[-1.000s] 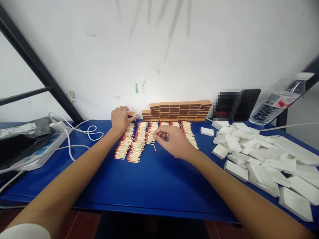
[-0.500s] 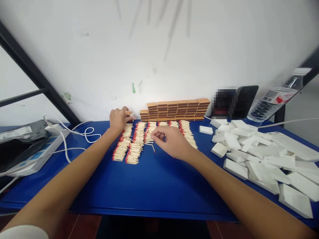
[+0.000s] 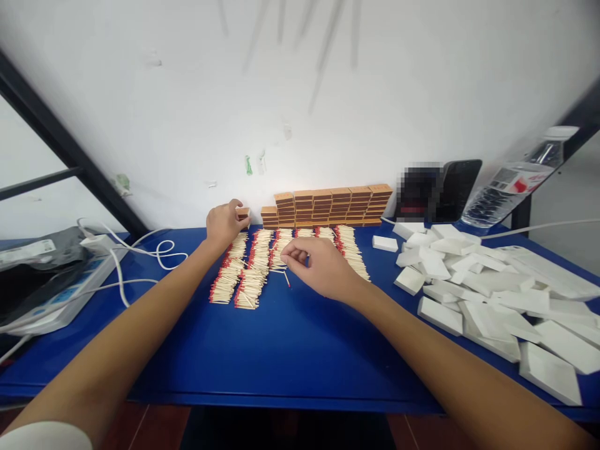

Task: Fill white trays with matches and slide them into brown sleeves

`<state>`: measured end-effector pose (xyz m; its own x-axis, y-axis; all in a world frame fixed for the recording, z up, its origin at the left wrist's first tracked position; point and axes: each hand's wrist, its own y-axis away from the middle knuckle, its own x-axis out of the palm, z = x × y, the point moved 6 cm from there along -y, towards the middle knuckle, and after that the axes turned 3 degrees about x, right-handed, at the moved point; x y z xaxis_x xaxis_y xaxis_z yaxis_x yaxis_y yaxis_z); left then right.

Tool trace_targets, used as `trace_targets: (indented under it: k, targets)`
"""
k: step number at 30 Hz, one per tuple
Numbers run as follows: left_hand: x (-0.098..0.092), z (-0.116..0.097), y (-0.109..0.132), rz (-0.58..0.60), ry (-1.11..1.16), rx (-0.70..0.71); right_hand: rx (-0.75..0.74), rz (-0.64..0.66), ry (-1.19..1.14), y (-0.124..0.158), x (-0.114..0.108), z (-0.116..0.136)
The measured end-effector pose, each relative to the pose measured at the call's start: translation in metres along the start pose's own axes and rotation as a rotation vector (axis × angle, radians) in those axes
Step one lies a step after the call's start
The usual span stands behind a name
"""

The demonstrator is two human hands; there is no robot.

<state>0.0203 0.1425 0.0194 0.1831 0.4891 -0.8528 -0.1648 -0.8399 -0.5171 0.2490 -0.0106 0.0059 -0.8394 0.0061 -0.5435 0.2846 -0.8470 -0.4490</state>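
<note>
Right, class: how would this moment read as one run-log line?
left hand: holding matchbox | right hand: curled over matches | stacked matchboxes: along wall

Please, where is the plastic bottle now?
In the head view, the plastic bottle is at the back right of the blue table, right of the black device and behind the white pieces.

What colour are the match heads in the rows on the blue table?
The match heads are red, seen best in the head view.

This looks like an indoor workspace — blue table (image 3: 262, 362), white wall (image 3: 197, 112), stacked matchboxes (image 3: 322, 209), power strip (image 3: 96, 264).
</note>
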Motion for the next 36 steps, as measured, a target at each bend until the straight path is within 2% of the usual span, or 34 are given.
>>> trace_targets:
  k: [11, 14, 17, 22, 31, 36]
  targets:
    - [-0.008, 0.007, 0.003, -0.058, 0.045, -0.045, -0.029, -0.003, 0.012, -0.001, -0.002, 0.001]
    - [-0.013, 0.007, 0.008, -0.107, 0.023, -0.042, -0.040, -0.006, 0.037, -0.001, -0.004, 0.003]
    - [-0.016, 0.008, 0.015, -0.179, -0.004, -0.122, -0.032, -0.011, 0.041, -0.001, -0.006, 0.004]
    - [-0.009, 0.013, 0.022, -0.179, -0.020, -0.314, -0.040, -0.001, 0.049, -0.001, -0.004, 0.004]
    - [-0.003, 0.014, 0.021, -0.187, 0.021, -0.286, -0.060, -0.001, 0.071, -0.001, -0.004, 0.005]
    - [0.000, 0.019, 0.024, -0.205, 0.131, -0.457, -0.070, 0.000, 0.086, -0.001, -0.004, 0.008]
